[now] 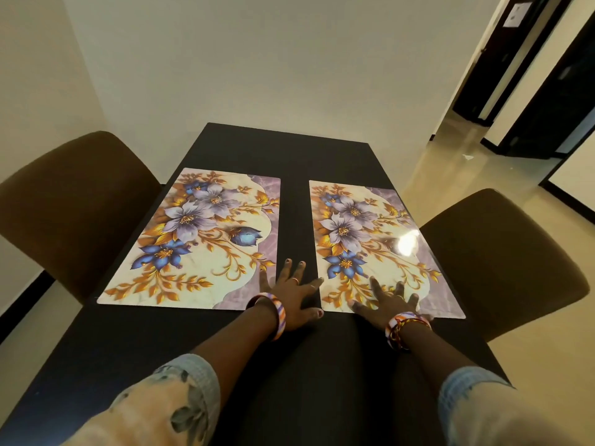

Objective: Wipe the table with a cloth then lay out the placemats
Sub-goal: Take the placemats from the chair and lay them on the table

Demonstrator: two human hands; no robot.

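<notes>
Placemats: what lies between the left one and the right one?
In the head view, a strip of bare dark table, and at its near end the left hand, flat, fingers spread. The left placemat and right placemat don't touch.

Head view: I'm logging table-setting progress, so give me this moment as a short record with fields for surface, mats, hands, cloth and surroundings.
surface: dark table
mats: two floral placemats laid flat side by side, left placemat and right placemat, with a strip of bare table between them
left hand: left hand spread flat in the gap, fingertips reaching both mats
right hand: right hand spread flat on the right placemat's near edge
cloth: none visible
surroundings: a brown chair on each side
</notes>
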